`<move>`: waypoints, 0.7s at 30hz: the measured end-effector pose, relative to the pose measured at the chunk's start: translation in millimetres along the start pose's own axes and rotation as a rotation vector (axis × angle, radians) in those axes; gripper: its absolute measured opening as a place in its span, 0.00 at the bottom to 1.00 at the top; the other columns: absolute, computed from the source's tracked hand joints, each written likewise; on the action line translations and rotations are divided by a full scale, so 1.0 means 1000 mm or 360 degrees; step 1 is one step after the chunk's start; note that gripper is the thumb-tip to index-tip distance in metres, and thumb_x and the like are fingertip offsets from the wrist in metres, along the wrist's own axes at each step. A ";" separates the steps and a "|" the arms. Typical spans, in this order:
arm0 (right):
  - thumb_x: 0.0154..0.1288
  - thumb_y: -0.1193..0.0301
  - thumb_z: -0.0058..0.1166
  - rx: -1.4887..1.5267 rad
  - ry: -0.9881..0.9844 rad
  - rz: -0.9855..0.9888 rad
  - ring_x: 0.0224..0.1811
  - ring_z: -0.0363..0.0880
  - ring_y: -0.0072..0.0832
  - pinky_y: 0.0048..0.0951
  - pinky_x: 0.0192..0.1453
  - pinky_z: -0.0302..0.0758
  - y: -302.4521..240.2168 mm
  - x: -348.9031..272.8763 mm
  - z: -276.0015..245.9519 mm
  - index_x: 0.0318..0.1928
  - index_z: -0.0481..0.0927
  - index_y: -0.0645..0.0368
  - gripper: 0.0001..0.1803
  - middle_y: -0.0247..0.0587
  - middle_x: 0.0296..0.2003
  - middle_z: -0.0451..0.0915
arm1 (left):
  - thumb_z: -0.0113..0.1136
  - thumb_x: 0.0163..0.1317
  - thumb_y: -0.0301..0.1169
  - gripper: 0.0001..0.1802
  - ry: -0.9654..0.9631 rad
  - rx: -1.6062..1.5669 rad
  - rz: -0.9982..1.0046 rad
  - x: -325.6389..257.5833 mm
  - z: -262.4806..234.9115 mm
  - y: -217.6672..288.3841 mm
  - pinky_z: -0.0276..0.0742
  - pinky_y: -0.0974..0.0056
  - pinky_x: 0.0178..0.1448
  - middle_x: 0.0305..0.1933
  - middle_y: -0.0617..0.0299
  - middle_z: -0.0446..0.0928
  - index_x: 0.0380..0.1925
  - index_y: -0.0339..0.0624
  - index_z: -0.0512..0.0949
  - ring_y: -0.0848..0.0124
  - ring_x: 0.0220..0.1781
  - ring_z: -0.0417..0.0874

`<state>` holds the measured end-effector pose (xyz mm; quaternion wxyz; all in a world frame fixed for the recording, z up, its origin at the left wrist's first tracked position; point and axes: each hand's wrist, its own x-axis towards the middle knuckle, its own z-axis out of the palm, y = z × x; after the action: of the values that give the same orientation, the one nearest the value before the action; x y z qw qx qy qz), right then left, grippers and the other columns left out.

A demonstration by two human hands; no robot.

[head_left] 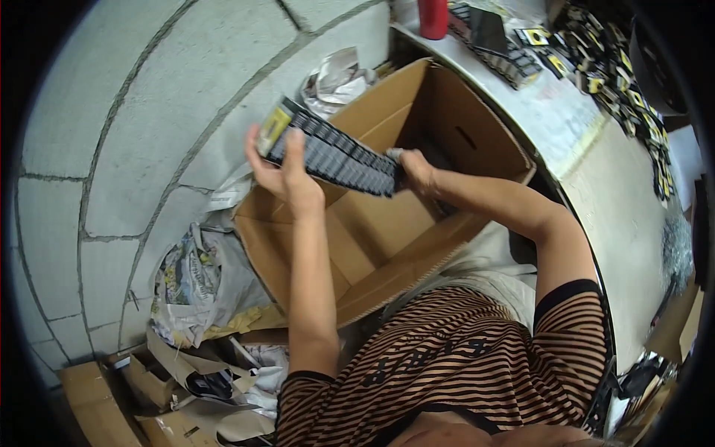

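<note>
We held a long row of thin dark packs between our two hands, up above the open mouth of a cardboard box. The row slanted, its left end higher than its right, and at that left end we saw a yellow and pale face. Our left hand had its grip partly closed around that end, the thumb pressed along the near side and the fingers wrapped round the outer face. Our right hand was at the other end, its grip bent in against the last packs; some of its fingers were hidden, so we could not tell how tightly they closed. The box stood in front of our striped shirt, with a dark slot in its right wall. To our right ran a pale bench, where a heap of small black and yellow packs spread near the far edge, and a flat dark object lay beside a red container. To our left, below a wall of grey blocks, we had a crumpled plastic bag just beside the box, and torn cardboard lay nearer to us.
</note>
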<state>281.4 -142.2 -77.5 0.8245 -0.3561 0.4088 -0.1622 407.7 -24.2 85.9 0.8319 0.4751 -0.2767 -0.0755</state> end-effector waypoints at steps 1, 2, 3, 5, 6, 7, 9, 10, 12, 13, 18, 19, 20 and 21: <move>0.62 0.63 0.47 -0.0138 0.0024 0.0120 0.26 0.82 0.43 0.45 0.26 0.81 0.017 -0.005 0.015 0.36 0.80 0.69 0.19 0.50 0.29 0.81 | 0.67 0.52 0.26 0.32 0.0068 0.0194 0.0021 -0.003 -0.025 -0.017 0.66 0.65 0.60 0.53 0.57 0.68 0.57 0.34 0.65 0.69 0.52 0.70; 0.63 0.66 0.42 -0.0244 -0.0039 0.0336 0.36 0.81 0.44 0.53 0.35 0.79 0.035 0.001 0.003 0.45 0.76 0.63 0.17 0.49 0.37 0.79 | 0.67 0.51 0.27 0.32 0.0027 0.0289 -0.0037 -0.012 -0.031 -0.027 0.64 0.65 0.61 0.53 0.57 0.68 0.56 0.33 0.66 0.68 0.54 0.68; 0.63 0.67 0.41 -0.0206 -0.0020 0.0357 0.36 0.81 0.47 0.55 0.37 0.79 0.061 0.009 -0.025 0.45 0.77 0.65 0.17 0.50 0.38 0.80 | 0.68 0.51 0.27 0.32 -0.0038 0.0400 -0.0043 -0.024 -0.022 -0.040 0.64 0.66 0.60 0.53 0.57 0.68 0.55 0.34 0.66 0.69 0.54 0.68; 0.65 0.66 0.39 -0.0100 0.0123 0.0652 0.35 0.82 0.44 0.56 0.39 0.78 0.089 -0.006 -0.016 0.41 0.79 0.64 0.17 0.50 0.36 0.81 | 0.69 0.50 0.28 0.31 -0.0059 0.0422 -0.0236 -0.041 -0.047 -0.071 0.66 0.67 0.58 0.50 0.60 0.69 0.54 0.36 0.67 0.71 0.51 0.69; 0.63 0.68 0.38 -0.0203 0.0187 0.0691 0.36 0.81 0.48 0.55 0.38 0.79 0.089 -0.022 -0.003 0.42 0.78 0.66 0.17 0.53 0.36 0.80 | 0.68 0.51 0.28 0.30 0.0009 0.0358 -0.0358 -0.047 -0.069 -0.093 0.67 0.68 0.56 0.48 0.60 0.70 0.54 0.36 0.67 0.72 0.48 0.71; 0.65 0.66 0.34 -0.0100 0.0176 0.0835 0.36 0.81 0.45 0.54 0.40 0.78 0.108 -0.013 -0.034 0.40 0.79 0.64 0.19 0.51 0.36 0.81 | 0.69 0.51 0.28 0.30 0.0068 0.0256 -0.0565 -0.055 -0.067 -0.119 0.69 0.68 0.53 0.47 0.61 0.71 0.53 0.36 0.68 0.72 0.47 0.72; 0.67 0.63 0.28 0.0055 0.0163 0.1034 0.35 0.82 0.41 0.54 0.42 0.77 0.169 0.012 -0.125 0.39 0.79 0.61 0.23 0.49 0.37 0.81 | 0.69 0.52 0.29 0.28 0.0140 0.0014 -0.0934 -0.072 -0.056 -0.170 0.72 0.68 0.51 0.45 0.60 0.74 0.51 0.36 0.69 0.72 0.44 0.75; 0.67 0.63 0.27 0.0072 0.0096 0.1104 0.35 0.82 0.40 0.54 0.43 0.77 0.187 0.021 -0.147 0.39 0.79 0.60 0.24 0.49 0.37 0.82 | 0.68 0.52 0.30 0.26 0.0160 -0.0011 -0.1037 -0.077 -0.066 -0.198 0.73 0.67 0.50 0.44 0.60 0.75 0.50 0.36 0.71 0.72 0.43 0.76; 0.69 0.54 0.29 -0.0155 0.0082 0.1305 0.39 0.81 0.41 0.58 0.46 0.75 0.161 0.006 -0.095 0.44 0.77 0.56 0.25 0.47 0.39 0.81 | 0.68 0.53 0.31 0.21 0.0379 0.0075 -0.1168 -0.085 -0.120 -0.242 0.75 0.66 0.48 0.42 0.59 0.78 0.45 0.36 0.75 0.71 0.41 0.78; 0.70 0.51 0.30 -0.0277 0.0158 0.1294 0.41 0.80 0.42 0.60 0.47 0.74 0.167 0.009 -0.107 0.46 0.77 0.55 0.26 0.47 0.39 0.81 | 0.69 0.52 0.33 0.19 0.0477 0.0076 -0.1317 -0.090 -0.122 -0.267 0.77 0.65 0.47 0.41 0.59 0.79 0.41 0.35 0.77 0.69 0.41 0.80; 0.70 0.47 0.34 -0.0341 0.0269 0.1329 0.39 0.80 0.38 0.52 0.42 0.78 0.147 0.012 -0.087 0.44 0.77 0.55 0.26 0.44 0.38 0.81 | 0.70 0.50 0.41 0.31 0.0675 0.0388 -0.1766 -0.107 -0.163 -0.377 0.77 0.62 0.50 0.49 0.53 0.78 0.48 0.29 0.74 0.65 0.46 0.80; 0.69 0.49 0.35 -0.0417 0.0222 0.1267 0.38 0.81 0.35 0.50 0.41 0.79 0.141 0.014 -0.097 0.42 0.78 0.55 0.25 0.43 0.36 0.81 | 0.70 0.49 0.42 0.33 0.0525 0.0437 -0.1759 -0.109 -0.149 -0.393 0.75 0.62 0.52 0.53 0.51 0.76 0.50 0.29 0.73 0.64 0.51 0.77; 0.65 0.60 0.48 -0.0467 0.0155 0.1287 0.38 0.81 0.33 0.47 0.40 0.80 0.147 0.026 -0.113 0.38 0.79 0.55 0.13 0.41 0.35 0.82 | 0.71 0.49 0.42 0.34 0.0468 0.0330 -0.1803 -0.113 -0.137 -0.406 0.74 0.61 0.54 0.53 0.51 0.76 0.50 0.29 0.73 0.64 0.53 0.76; 0.65 0.60 0.48 -0.0462 0.0190 0.1294 0.38 0.81 0.33 0.47 0.40 0.80 0.147 0.035 -0.125 0.38 0.79 0.55 0.13 0.41 0.35 0.82 | 0.71 0.49 0.43 0.35 0.0425 0.0223 -0.1831 -0.113 -0.126 -0.417 0.72 0.60 0.56 0.53 0.50 0.75 0.51 0.29 0.73 0.63 0.54 0.75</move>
<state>200.6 -116.3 -254.7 0.7377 -0.2684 0.5812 0.2144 437.4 -109.7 -355.6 0.6517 0.6078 0.1278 -0.4353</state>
